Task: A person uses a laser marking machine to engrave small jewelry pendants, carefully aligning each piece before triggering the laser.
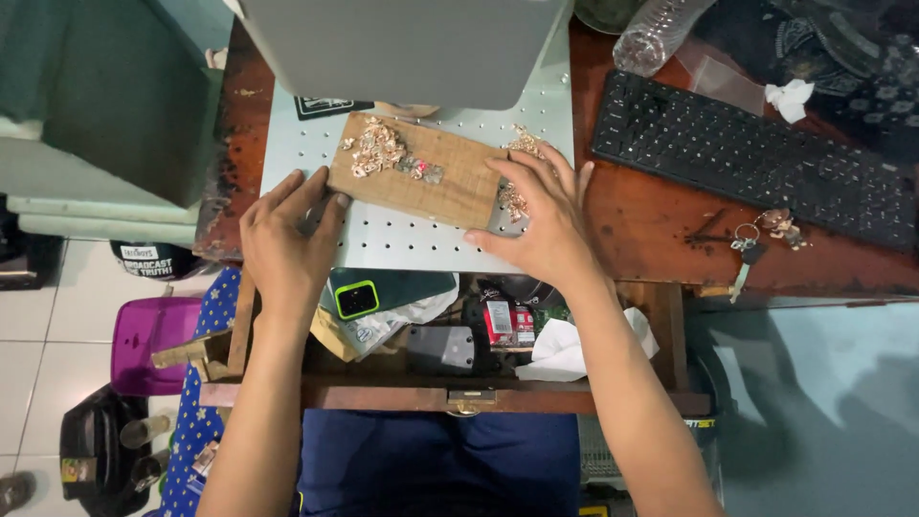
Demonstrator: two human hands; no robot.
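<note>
So the biggest thing here is the reddish wooden worktop (651,225), pretty worn, with a grey machine housing (402,48) looming over its far edge. Under that housing sits a pale metal plate (412,244) full of small holes, probably a mounting bed, which would explain why the work gets laid flat on it, right below the machine head.

Off to the right is a black keyboard (756,158), angled and pushed well aside, likely so it stays out of the way. A clear plastic bottle (661,33) lies at the far edge, and a bunch of keys (761,239) rests near the worktop's front edge.

Below the plate, an open drawer (459,393) is stuffed with odds and ends, including a green-edged phone case (357,299) and white tissue (560,349).

The wooden board (421,172) lies a bit skewed on the plate, serving as a carrier for a scatter of small gold-coloured trinkets (381,148). More of them are heaped at its right end (517,196).

The left hand (282,239) is flat and spread, fingertips touching the board's left corner. The right hand (546,220) is also spread, fingers lying over the board's right end and that heap. Neither pinches anything; by the look of it they're steadying or nudging the board square.
</note>
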